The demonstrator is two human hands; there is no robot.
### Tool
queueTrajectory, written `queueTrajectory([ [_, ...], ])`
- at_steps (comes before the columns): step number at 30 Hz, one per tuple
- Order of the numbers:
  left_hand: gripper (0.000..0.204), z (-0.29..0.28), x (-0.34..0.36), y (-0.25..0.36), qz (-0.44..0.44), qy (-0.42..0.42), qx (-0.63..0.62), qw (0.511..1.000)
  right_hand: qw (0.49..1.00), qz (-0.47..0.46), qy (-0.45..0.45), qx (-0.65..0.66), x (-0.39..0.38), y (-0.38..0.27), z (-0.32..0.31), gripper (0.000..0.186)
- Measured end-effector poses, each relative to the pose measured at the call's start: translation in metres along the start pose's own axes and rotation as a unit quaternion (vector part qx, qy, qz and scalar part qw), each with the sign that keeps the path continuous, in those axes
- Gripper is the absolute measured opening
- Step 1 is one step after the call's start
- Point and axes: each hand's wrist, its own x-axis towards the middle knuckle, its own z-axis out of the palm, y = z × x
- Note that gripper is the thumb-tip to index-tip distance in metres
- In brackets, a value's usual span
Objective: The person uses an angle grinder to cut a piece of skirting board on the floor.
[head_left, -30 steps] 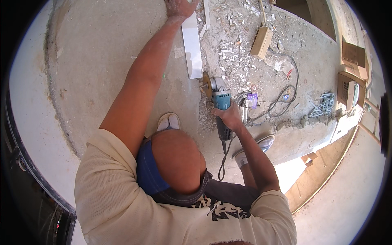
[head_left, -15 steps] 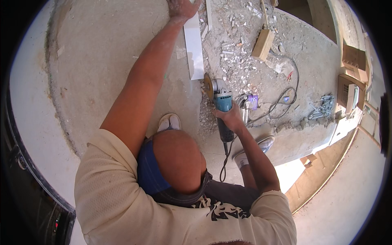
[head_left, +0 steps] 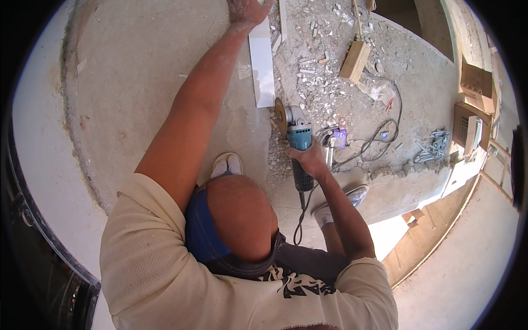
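Observation:
My right hand (head_left: 311, 158) is wrapped round the body of a teal and black angle grinder (head_left: 300, 140). The grinder's disc (head_left: 280, 116) stands on edge, close beside the near end of a long white tile strip (head_left: 262, 69). Whether the disc touches the strip I cannot tell. At the top edge of the view, my left hand (head_left: 247, 11) grips the strip's far part, its thumb at the right side. Most of its fingers are cut off by the picture's edge. The grinder's cord (head_left: 300, 223) hangs toward my legs.
Broken tile chips and rubble (head_left: 313, 71) cover the floor right of the strip. A wooden block (head_left: 355, 60) lies there, with a dark cable (head_left: 379, 137) looping past it. Farther right are a pile of metal bolts or anchors (head_left: 433, 146) and cardboard boxes (head_left: 473, 118). My knee (head_left: 239, 217) is below.

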Motion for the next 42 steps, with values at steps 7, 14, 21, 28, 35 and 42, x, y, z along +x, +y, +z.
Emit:
queueTrajectory([
  [7,0.095,0.003,-0.001,0.004,-0.006,-0.019,-0.006,1.000,1.000,0.004,0.008,-0.006,0.004,0.008,0.000,0.073],
  [14,0.095,-0.006,-0.003,0.008,-0.001,-0.028,-0.021,0.999,1.000,0.003,0.013,-0.011,0.007,0.008,0.000,0.071],
  [21,0.095,-0.005,-0.001,0.003,-0.007,-0.017,-0.007,1.000,1.000,-0.013,0.009,0.011,0.007,-0.002,0.000,0.069],
  [28,0.094,0.002,-0.001,0.002,0.003,-0.017,-0.008,1.000,1.000,-0.004,0.005,0.016,0.008,-0.005,-0.001,0.070],
  [35,0.093,0.001,-0.004,0.008,0.004,-0.016,-0.017,1.000,1.000,-0.005,0.017,-0.001,0.011,0.002,0.000,0.070],
  [42,0.094,-0.002,-0.001,0.003,0.001,-0.006,-0.021,1.000,1.000,-0.008,0.011,0.005,0.016,0.004,0.004,0.071],
])
